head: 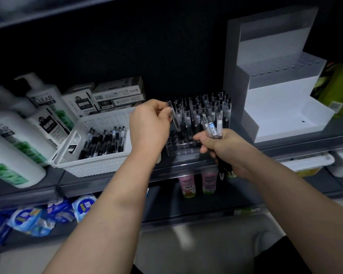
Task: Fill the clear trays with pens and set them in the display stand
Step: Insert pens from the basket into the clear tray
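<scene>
Basket (pixel 99 165) left of pen tray (pixel 183 150); display stand (pixel 275 107) right; boxes (pixel 115 95) behind basket.

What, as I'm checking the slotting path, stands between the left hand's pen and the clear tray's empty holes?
Nothing visible. The pen pinched by the left hand tilts down over the empty front-left holes of the clear tray; the standing pens are behind and right of them, the right hand with its bundle further right.

We see the clear tray (pixel 183 150) on the shelf (pixel 186 165), upright black-and-clear pens (pixel 202 109) filling its back rows. One pen (pixel 174 117) tilts over its left end. The white stepped display stand (pixel 275 107) stands just right.
</scene>
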